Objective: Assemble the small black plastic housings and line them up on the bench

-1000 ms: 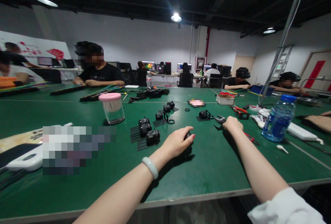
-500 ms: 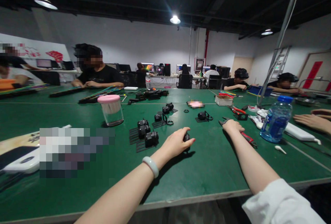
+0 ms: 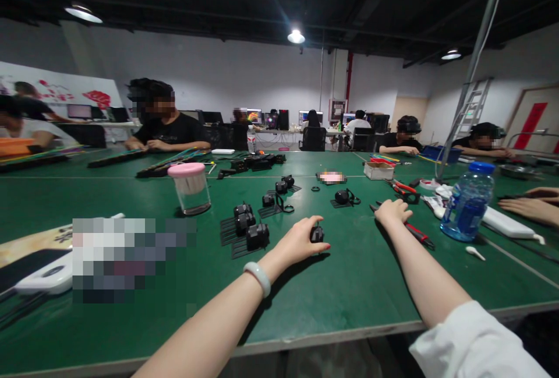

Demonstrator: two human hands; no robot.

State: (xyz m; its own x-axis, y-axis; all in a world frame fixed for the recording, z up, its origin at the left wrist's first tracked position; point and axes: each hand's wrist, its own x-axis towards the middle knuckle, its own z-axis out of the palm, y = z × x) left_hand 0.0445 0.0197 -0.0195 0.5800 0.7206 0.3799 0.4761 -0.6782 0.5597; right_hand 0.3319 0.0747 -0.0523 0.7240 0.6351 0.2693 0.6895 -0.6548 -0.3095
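My left hand (image 3: 302,237), a pale bangle on its wrist, curls its thumb and fingers around a small black plastic part (image 3: 317,234) low over the green table. Part of that piece is hidden by the hand. To the right, my right hand (image 3: 392,213) is closed over a pair of pliers with red-and-black handles (image 3: 420,235); the dark jaw tip pokes out on the left and the handles on the right. Left of my left hand lie several black parts with comb-like grids (image 3: 257,237). Another such part (image 3: 343,196) lies between and beyond my hands.
A pink-lidded jar (image 3: 190,191) stands on the left, a blue-capped water bottle (image 3: 467,203) on the right. Beyond my right hand are red-handled pliers (image 3: 402,187) and a small white box (image 3: 379,169). A co-worker's hands (image 3: 533,206) rest at the far right edge.
The view has shifted slightly. More of the black part shows between my left fingers. At my right hand, less of the pliers' jaws is visible.
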